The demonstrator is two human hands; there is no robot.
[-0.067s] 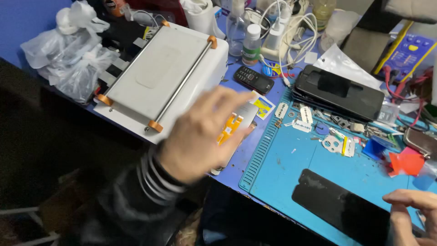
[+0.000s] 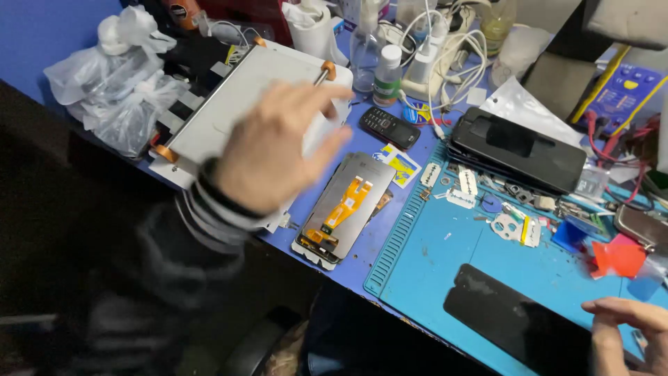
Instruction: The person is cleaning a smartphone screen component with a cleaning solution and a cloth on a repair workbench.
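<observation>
Blue rubber matting point(image 2: 445, 271) covers the right part of the bench, its ribbed left edge running just beside a phone display panel point(image 2: 346, 207) that lies back-up with an orange ribbon cable showing. The left hand point(image 2: 268, 157) hovers blurred above a white flat machine point(image 2: 229, 111), fingers spread apart and empty, close to that panel but not touching it. The right hand point(image 2: 630, 327) sits at the lower right corner with fingers loosely bent, fingertips resting on a black glass screen point(image 2: 518, 320) that lies on the mat near its front edge. At the back stand a clear bottle point(image 2: 364, 49) and a small white-capped bottle point(image 2: 387, 75) of pale liquid; a clear plastic bag point(image 2: 111, 90) bulges at the left. Bare mat lies open between the glass and a black phone stack point(image 2: 522, 153).
</observation>
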